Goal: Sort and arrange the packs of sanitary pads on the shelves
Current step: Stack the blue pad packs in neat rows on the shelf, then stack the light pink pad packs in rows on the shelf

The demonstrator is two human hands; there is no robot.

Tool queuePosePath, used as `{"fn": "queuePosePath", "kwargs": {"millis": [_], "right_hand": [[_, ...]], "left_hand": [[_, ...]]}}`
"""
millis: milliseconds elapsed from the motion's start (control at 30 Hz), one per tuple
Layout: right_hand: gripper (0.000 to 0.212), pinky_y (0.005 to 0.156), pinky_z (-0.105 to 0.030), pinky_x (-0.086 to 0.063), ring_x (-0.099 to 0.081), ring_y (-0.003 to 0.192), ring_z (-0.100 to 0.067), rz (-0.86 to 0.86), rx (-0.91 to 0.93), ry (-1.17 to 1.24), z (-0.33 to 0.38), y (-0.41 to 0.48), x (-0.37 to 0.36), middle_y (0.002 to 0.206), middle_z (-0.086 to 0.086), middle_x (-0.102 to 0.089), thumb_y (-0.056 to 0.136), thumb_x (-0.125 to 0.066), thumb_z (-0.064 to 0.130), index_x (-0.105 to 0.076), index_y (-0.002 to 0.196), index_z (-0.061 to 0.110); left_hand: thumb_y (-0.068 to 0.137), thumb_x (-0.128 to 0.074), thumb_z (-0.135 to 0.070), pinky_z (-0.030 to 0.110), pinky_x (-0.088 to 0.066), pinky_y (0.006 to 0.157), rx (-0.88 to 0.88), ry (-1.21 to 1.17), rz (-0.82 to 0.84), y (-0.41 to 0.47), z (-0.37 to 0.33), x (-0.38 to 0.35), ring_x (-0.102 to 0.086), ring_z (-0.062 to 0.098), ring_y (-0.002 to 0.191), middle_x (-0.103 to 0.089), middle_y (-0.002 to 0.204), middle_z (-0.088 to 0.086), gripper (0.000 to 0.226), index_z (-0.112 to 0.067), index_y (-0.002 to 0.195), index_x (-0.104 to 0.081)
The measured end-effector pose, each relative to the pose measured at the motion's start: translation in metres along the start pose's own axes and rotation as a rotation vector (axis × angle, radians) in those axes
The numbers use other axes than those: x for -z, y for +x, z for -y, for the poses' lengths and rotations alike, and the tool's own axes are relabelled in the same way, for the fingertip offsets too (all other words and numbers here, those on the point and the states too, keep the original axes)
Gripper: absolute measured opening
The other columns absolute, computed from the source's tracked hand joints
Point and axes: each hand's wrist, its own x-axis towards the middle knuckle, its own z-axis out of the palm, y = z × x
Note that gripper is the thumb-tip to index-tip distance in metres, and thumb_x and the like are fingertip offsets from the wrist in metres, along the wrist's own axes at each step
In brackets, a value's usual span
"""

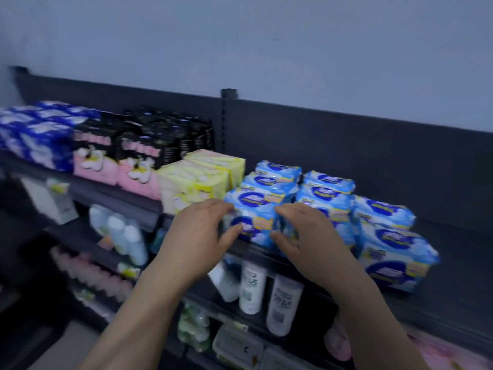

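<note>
Light-blue packs of sanitary pads (328, 198) stand in rows on the top shelf (466, 265). My left hand (197, 236) and my right hand (306, 236) reach to the front light-blue pack (256, 217) from either side, fingers curved on its left and right ends. Left of it are yellow packs (194, 180), then pink-and-black packs (117, 158), then dark-blue packs (40, 134) at the far left. One more light-blue pack (394, 260) lies at the right front of the shelf.
Below the top shelf are white bottles (252, 289), pale tubes (122, 236), a white box (50, 198) and pink items (96, 276) on lower shelves. The dark back panel (346, 145) rises behind the packs. The shelf's right end holds nothing.
</note>
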Motion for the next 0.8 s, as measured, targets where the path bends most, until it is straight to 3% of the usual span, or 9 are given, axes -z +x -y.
{"fn": "queuePosePath", "kwargs": {"millis": [167,267,333,400,533,667,800], "right_hand": [[0.038,0.08,-0.045,-0.054,-0.066,0.093,-0.031,0.017,0.144,0.118,0.09,0.023,-0.047,0.1,-0.01,-0.07,0.078,-0.064,0.029,-0.068,0.106,0.004],[0.044,0.096,-0.039,-0.048,-0.059,0.111,-0.022,0.027,0.221,0.199,0.15,0.03,-0.082,0.117,-0.005,-0.067,0.086,-0.058,0.038,-0.065,0.119,0.01],[0.045,0.107,-0.029,-0.033,-0.046,0.125,-0.013,0.095,0.283,0.212,0.195,0.036,-0.1,0.133,0.004,-0.057,0.093,-0.057,0.039,-0.055,0.133,0.018],[0.045,0.105,-0.021,-0.026,-0.042,0.129,-0.011,0.17,0.348,0.216,0.238,0.045,-0.119,0.138,0.008,-0.051,0.095,-0.056,0.037,-0.05,0.138,0.022],[0.04,0.1,-0.029,-0.037,-0.052,0.12,-0.018,0.212,0.411,0.301,0.327,0.056,-0.156,0.128,0.004,-0.06,0.093,-0.059,0.034,-0.058,0.13,0.019],[0.046,0.1,-0.027,-0.038,-0.053,0.12,-0.016,0.229,0.489,0.373,0.405,0.067,-0.185,0.128,0.005,-0.06,0.091,-0.063,0.034,-0.055,0.134,0.02],[0.051,0.104,-0.035,-0.04,-0.05,0.124,-0.015,0.287,0.576,0.404,0.47,0.086,-0.216,0.136,0.007,-0.055,0.092,-0.059,0.04,-0.05,0.139,0.024]], "left_hand": [[0.089,-0.065,-0.037,0.036,-0.05,0.085,0.208,0.077,-0.058,-0.067,0.078,0.054,-0.062,0.024,0.102,-0.066,0.119,-0.001,0.039,-0.018,0.123,-0.064],[0.089,-0.066,-0.033,0.034,-0.048,0.084,0.335,0.121,-0.109,-0.116,0.128,0.091,-0.062,0.023,0.101,-0.066,0.117,-0.004,0.036,-0.02,0.122,-0.065],[0.088,-0.063,-0.036,0.034,-0.049,0.086,0.401,0.17,-0.13,-0.149,0.161,0.118,-0.062,0.023,0.102,-0.066,0.116,-0.005,0.036,-0.021,0.122,-0.064],[0.088,-0.064,-0.036,0.035,-0.049,0.087,0.465,0.22,-0.13,-0.18,0.191,0.145,-0.062,0.022,0.104,-0.066,0.117,-0.005,0.038,-0.021,0.123,-0.064],[0.088,-0.065,-0.037,0.035,-0.048,0.083,0.604,0.283,-0.164,-0.236,0.245,0.194,-0.061,0.023,0.104,-0.065,0.117,-0.003,0.038,-0.021,0.123,-0.064],[0.091,-0.06,-0.04,0.037,-0.047,0.088,0.73,0.336,-0.211,-0.28,0.285,0.239,-0.058,0.022,0.109,-0.063,0.121,-0.005,0.036,-0.025,0.123,-0.062],[0.093,-0.056,-0.042,0.035,-0.046,0.093,0.852,0.367,-0.243,-0.308,0.323,0.274,-0.055,0.019,0.115,-0.059,0.128,-0.007,0.039,-0.027,0.13,-0.057]]}}
